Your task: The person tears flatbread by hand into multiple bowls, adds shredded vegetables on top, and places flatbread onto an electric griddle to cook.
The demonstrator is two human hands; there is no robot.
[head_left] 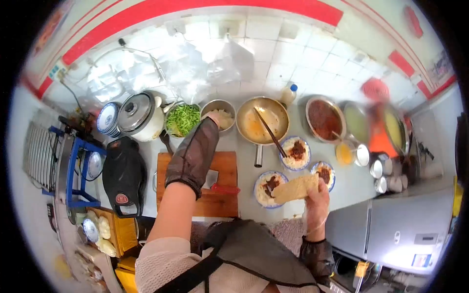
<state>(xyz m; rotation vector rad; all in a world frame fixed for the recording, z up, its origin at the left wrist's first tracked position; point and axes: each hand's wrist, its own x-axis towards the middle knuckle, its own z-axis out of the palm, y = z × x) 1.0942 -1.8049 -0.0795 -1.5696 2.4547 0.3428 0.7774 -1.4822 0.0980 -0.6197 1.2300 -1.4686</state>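
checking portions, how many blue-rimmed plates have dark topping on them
3: upper plate by the chopsticks; lower-left plate, partly behind the tan slab; right plate, partly behind the right hand.

Your left hand (pixel 212 116) reaches into the metal bowl (pixel 218 102) of pale food (pixel 224 119), its fingertips hard to make out, with the chopped greens (pixel 182 120) just beside. Your right hand (pixel 318 199) grips a flat tan piece (pixel 295 189) by one end over the surface (pixel 245 179), near three blue-rimmed dishes (pixel 255 191). The pan (pixel 250 128) holds chopsticks (pixel 269 131) leaning across its rim.
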